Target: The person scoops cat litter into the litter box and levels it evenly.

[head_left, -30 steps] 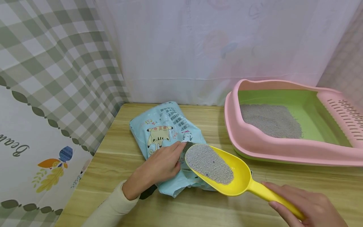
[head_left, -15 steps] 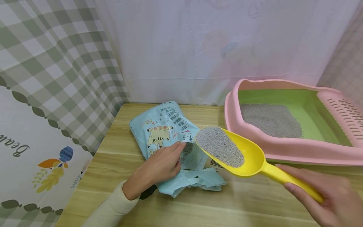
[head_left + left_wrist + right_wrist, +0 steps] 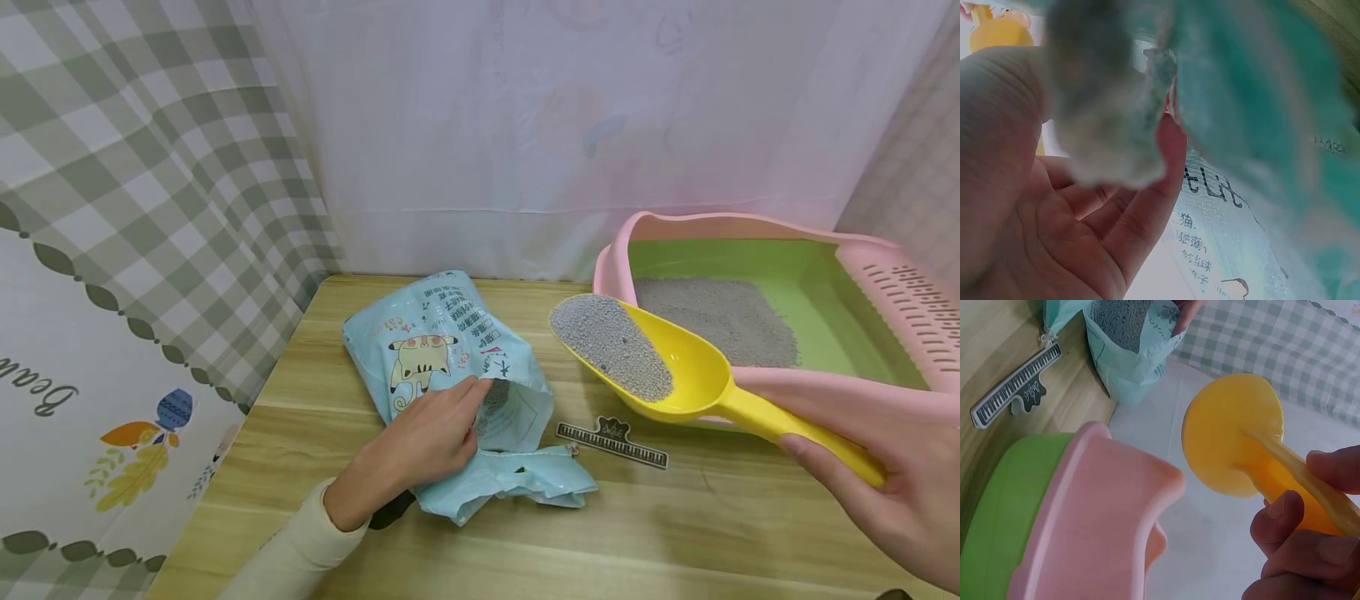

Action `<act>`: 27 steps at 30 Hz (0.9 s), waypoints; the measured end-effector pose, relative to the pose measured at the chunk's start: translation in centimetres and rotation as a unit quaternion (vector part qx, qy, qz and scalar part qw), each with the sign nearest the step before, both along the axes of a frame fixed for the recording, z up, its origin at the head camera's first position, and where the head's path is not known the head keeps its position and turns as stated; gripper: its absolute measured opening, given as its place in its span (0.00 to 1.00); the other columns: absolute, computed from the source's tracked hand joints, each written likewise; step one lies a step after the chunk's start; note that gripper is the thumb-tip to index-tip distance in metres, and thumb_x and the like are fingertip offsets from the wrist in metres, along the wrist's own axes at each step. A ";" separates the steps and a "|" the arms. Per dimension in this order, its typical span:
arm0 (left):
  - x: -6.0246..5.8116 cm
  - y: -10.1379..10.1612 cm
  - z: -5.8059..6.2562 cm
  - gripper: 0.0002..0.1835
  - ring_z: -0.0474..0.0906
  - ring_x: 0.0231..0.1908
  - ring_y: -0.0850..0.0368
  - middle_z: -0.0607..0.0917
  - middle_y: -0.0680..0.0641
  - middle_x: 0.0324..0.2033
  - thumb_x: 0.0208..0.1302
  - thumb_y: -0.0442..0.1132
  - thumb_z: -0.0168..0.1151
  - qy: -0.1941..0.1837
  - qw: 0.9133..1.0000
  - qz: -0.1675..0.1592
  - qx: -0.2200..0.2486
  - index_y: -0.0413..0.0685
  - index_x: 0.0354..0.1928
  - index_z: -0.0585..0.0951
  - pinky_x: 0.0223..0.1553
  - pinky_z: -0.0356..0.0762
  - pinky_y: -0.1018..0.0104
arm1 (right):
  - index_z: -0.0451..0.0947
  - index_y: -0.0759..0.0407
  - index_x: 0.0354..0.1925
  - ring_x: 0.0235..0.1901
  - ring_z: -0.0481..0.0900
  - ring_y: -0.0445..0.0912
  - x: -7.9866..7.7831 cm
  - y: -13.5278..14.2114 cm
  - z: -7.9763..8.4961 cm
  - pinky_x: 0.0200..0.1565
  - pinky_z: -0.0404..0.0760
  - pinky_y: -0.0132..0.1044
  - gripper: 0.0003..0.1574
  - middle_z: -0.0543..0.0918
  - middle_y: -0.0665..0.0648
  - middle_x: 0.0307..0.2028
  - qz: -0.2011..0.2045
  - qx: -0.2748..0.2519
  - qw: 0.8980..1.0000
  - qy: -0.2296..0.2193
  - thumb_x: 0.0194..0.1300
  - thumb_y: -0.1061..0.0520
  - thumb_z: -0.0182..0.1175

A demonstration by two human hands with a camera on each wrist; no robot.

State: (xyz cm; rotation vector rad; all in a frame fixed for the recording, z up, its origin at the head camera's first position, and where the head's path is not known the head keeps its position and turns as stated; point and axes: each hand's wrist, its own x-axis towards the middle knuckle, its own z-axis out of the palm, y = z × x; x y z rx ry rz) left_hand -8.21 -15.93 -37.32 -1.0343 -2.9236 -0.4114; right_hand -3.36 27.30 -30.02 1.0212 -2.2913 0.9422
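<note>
My right hand (image 3: 888, 492) grips the handle of a yellow scoop (image 3: 693, 375), which carries a heap of grey cat litter (image 3: 618, 346). The scoop is held in the air, its bowl in front of the near left corner of the pink and green litter box (image 3: 637, 350). With my left hand (image 3: 427, 437) I pinch the edge of the light blue litter bag (image 3: 465, 333), which lies on its side. Grey litter shows inside the bag's mouth, also in the right wrist view. From behind, the right wrist view shows the scoop (image 3: 1232, 434) and my fingers (image 3: 1297, 550) around its handle.
A black and white clip (image 3: 611, 440) with a piano-key pattern lies on the wooden table (image 3: 637, 542) between bag and box. Grey litter (image 3: 716, 317) covers the left part of the box floor. Curtains (image 3: 525, 167) hang behind and at the left.
My right hand has moved the loaded scoop up and to the right, away from the bag's mouth toward the litter box. The clip has come into view. My left hand stays on the bag.
</note>
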 end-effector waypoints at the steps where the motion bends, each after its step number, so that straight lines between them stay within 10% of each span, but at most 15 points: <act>1: 0.0 0.0 0.0 0.28 0.81 0.33 0.53 0.84 0.43 0.50 0.66 0.27 0.69 -0.002 1.000 0.001 -0.001 0.32 0.67 0.76 0.38 0.85 0.55 | 0.86 0.69 0.63 0.56 0.86 0.38 -0.1 0.2 0.1 0.55 0.74 0.20 0.23 0.90 0.64 0.58 -0.008 0.009 1.000 -0.009 0.72 0.65 0.72; 5: 0.0 0.0 0.0 0.28 0.81 0.32 0.54 0.84 0.43 0.49 0.66 0.27 0.69 -0.008 1.000 0.005 -0.003 0.33 0.67 0.76 0.38 0.85 0.55 | 0.87 0.61 0.66 0.39 0.83 0.32 0.2 1.4 -0.5 0.41 0.74 0.19 0.30 0.91 0.49 0.56 -0.094 0.027 0.994 -0.049 0.67 0.72 0.71; 11: 0.1 0.0 -0.1 0.28 0.81 0.31 0.54 0.84 0.43 0.50 0.65 0.27 0.70 -0.002 1.000 0.002 -0.002 0.33 0.67 0.76 0.37 0.85 0.56 | 0.87 0.53 0.67 0.14 0.59 0.34 -0.1 3.0 -1.9 0.15 0.56 0.32 0.31 0.75 0.38 0.24 -0.181 -0.015 0.978 -0.098 0.70 0.73 0.68; 17: 0.2 0.0 -0.2 0.27 0.81 0.32 0.54 0.84 0.43 0.50 0.65 0.26 0.69 -0.005 1.000 0.002 -0.001 0.33 0.66 0.76 0.37 0.85 0.56 | 0.89 0.54 0.64 0.12 0.60 0.34 -1.3 4.4 -2.3 0.12 0.54 0.34 0.31 0.77 0.39 0.24 -0.199 -0.066 0.972 -0.108 0.70 0.76 0.66; 27: 0.3 0.1 -0.2 0.28 0.82 0.33 0.53 0.85 0.43 0.52 0.65 0.27 0.69 -0.009 1.000 0.004 -0.002 0.33 0.67 0.76 0.39 0.86 0.55 | 0.82 0.24 0.66 0.21 0.68 0.28 -3.3 7.3 -2.7 0.14 0.58 0.34 0.37 0.76 0.25 0.28 -0.268 -0.066 0.952 -0.133 0.79 0.67 0.63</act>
